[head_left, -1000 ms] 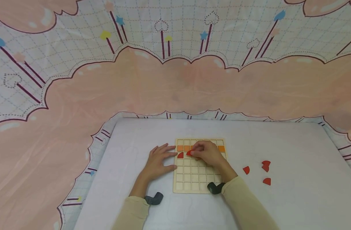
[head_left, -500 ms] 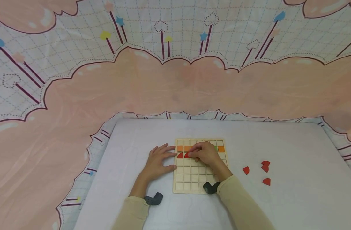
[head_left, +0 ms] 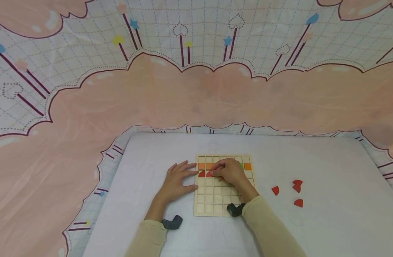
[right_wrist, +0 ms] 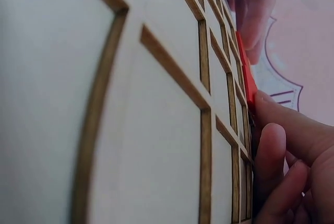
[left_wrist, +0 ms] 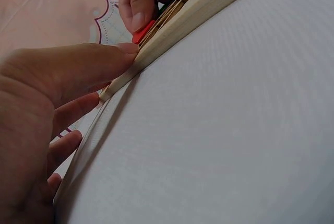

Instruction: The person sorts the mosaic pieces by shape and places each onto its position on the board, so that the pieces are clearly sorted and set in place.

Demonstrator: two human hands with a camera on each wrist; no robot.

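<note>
Board lying on white table, right hand pinching red wedge over third row's second cell, beside another red wedge, left hand touching left edge, fingers spread, loose wedges lying right

Smooth, matt wooden grid board

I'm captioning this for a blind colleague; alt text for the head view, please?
A right hand pinches a red wedge on a gridded board, beside another wedge; the left hand touches the board's edge. More red wedges lie at right.
</note>
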